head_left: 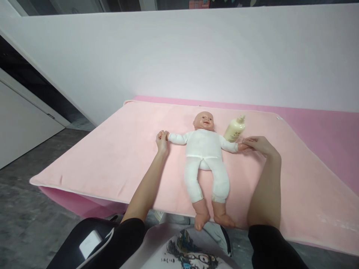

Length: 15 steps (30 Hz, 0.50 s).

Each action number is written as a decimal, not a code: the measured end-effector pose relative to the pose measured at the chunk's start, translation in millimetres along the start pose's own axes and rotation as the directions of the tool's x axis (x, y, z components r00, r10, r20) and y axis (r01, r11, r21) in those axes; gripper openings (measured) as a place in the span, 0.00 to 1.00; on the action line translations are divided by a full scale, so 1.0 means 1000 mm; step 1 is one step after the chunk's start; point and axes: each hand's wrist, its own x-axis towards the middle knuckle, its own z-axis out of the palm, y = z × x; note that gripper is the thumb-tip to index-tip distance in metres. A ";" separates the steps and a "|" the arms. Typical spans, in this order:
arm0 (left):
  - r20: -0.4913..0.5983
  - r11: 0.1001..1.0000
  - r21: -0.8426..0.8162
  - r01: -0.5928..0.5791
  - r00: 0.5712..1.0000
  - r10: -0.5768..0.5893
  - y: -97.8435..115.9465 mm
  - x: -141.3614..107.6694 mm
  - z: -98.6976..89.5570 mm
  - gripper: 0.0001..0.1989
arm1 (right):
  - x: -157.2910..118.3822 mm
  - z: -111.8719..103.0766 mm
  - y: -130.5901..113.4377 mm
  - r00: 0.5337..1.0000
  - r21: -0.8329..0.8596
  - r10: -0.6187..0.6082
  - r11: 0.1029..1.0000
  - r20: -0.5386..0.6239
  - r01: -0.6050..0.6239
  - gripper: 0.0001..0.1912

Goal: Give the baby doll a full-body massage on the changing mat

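Observation:
A baby doll point(204, 144) in a white suit lies on its back on the pink mat point(112, 149), arms spread out sideways and bare feet over the near edge. My left hand point(162, 141) is closed around the doll's hand on the left side. On the right, my right hand point(259, 144) pinches the doll's other hand between thumb and fingers. A pale yellow pump bottle point(234, 129) lies tilted beside the doll's head, close to the arm on the right.
A white wall point(196, 56) rises behind the mat. Darker pink cloth point(322, 134) shows beyond the mat's right and back edges. At the lower left, a white object point(90, 244) rests on a black surface. Grey floor lies to the left.

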 end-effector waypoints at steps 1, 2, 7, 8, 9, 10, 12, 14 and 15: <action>0.004 1.000 -0.001 -0.004 1.000 0.004 0.000 0.000 0.000 0.15 | -0.001 -0.001 0.000 1.000 -0.001 -0.002 1.000 0.004 0.002 0.07; 0.007 1.000 -0.004 -0.006 1.000 0.006 0.000 0.000 0.000 0.15 | -0.002 -0.003 0.000 1.000 0.000 -0.007 1.000 0.014 0.007 0.08; 0.002 1.000 -0.011 -0.006 1.000 0.006 0.000 0.000 0.001 0.17 | -0.003 -0.007 0.004 0.996 -0.016 -0.035 0.999 0.081 0.036 0.10; 0.000 1.000 -0.010 -0.010 1.000 0.010 0.000 0.000 0.001 0.16 | -0.003 -0.008 0.005 0.995 -0.020 -0.040 0.999 0.087 0.042 0.11; 0.000 1.000 -0.007 -0.016 1.000 0.016 -0.001 0.000 0.001 0.16 | -0.004 -0.009 0.005 0.994 -0.023 -0.046 0.999 0.097 0.049 0.12; 0.000 1.000 -0.006 -0.023 1.000 0.023 -0.001 0.000 0.001 0.16 | -0.005 -0.009 0.005 0.993 -0.024 -0.054 0.998 0.110 0.057 0.12; 0.000 0.999 -0.009 -0.032 0.999 0.032 -0.001 0.000 0.001 0.16 | -0.007 -0.011 0.006 0.988 -0.025 -0.069 0.997 0.139 0.074 0.13; 0.001 0.999 -0.015 -0.030 1.000 0.030 -0.002 0.001 0.000 0.16 | -0.009 -0.012 0.006 0.985 -0.027 -0.077 0.996 0.155 0.082 0.14; 0.004 0.999 -0.022 -0.026 1.000 0.026 -0.002 0.001 0.000 0.15 | -0.010 -0.012 0.006 0.984 -0.028 -0.078 0.996 0.158 0.083 0.15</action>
